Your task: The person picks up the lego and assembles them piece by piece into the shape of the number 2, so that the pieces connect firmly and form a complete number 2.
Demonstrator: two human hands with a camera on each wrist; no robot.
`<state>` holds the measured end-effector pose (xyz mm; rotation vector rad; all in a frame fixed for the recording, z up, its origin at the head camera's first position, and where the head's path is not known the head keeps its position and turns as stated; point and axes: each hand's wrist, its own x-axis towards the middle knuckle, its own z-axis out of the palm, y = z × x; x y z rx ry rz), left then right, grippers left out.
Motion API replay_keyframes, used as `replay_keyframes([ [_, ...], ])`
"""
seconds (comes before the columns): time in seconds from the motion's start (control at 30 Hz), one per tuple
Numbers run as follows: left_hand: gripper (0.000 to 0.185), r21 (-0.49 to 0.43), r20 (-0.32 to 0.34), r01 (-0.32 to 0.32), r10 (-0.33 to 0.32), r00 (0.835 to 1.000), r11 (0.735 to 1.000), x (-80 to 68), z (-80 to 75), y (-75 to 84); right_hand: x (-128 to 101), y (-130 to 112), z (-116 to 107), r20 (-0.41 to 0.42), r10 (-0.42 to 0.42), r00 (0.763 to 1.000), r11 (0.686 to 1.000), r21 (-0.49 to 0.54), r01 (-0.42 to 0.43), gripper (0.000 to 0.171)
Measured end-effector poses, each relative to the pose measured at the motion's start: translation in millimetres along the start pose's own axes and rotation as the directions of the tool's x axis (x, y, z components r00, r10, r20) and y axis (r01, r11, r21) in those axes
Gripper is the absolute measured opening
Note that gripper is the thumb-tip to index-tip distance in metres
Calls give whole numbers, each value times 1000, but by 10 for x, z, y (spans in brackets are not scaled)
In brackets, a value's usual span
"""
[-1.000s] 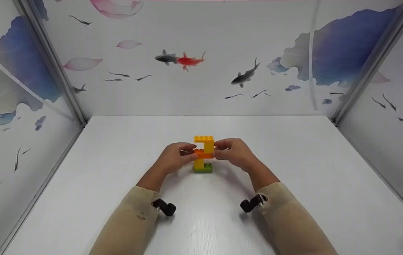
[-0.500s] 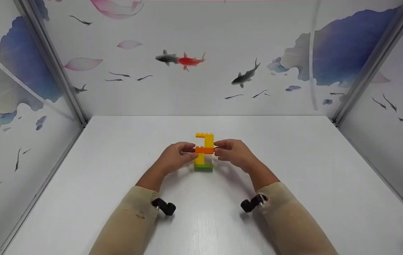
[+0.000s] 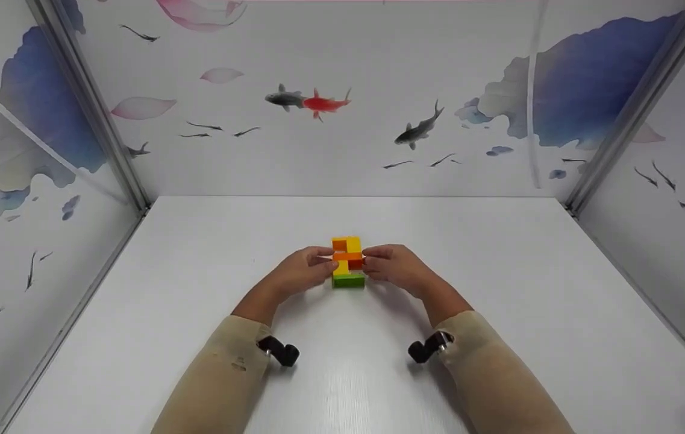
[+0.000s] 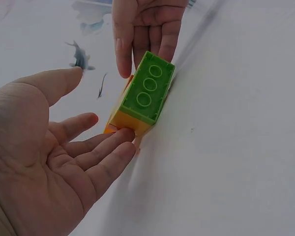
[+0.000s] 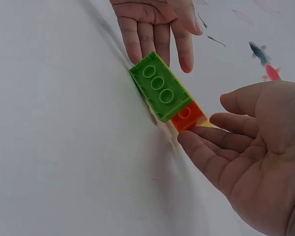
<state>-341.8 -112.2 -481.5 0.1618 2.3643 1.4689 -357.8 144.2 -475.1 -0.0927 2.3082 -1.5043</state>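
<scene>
Brick assembly (image 3: pixel 347 263) lies on the white table (image 3: pixel 342 374) at mid-depth, straight ahead of the person and between the two hands. Nearest the camera: both forearms in beige sleeves, each with a black wrist camera mount. Beyond them, left hand (image 3: pixel 297 272) touches the assembly's left side and right hand (image 3: pixel 398 269) its right side; both sit level with it, so neither is clearly nearer. Fingers are extended and only lightly bent, pressing at the flanks, not wrapped round. Left wrist view: fingertips of the left hand (image 4: pixel 59 157) meet the orange-yellow end of the assembly (image 4: pixel 140 98); thumb stands free above. Right wrist view: right hand (image 5: pixel 246 162) fingertips touch the orange brick (image 5: pixel 188 116); the green brick (image 5: pixel 161 91) shows its underside with three round sockets. Long axis runs away from the person, green base brick (image 3: pixel 349 280) at the near end, yellow (image 3: pixel 348 244) and orange parts farther. Whether the far end rests flat on the table cannot be told. Behind: enclosure walls printed with fish (image 3: pixel 309 101) and blue leaves.
</scene>
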Motion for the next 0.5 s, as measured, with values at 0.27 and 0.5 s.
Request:
replay_keyframes([
  [0.27,59,-38,31,6,-5,1000,999,5,-17,-11,33,22,14,-30,37,999,999,30,-37,44],
  [0.5,59,-57,24,-49,50,998,997,-17,-49,-3,-15,-55,-25,-89,11,996,999,-48,-16,45],
])
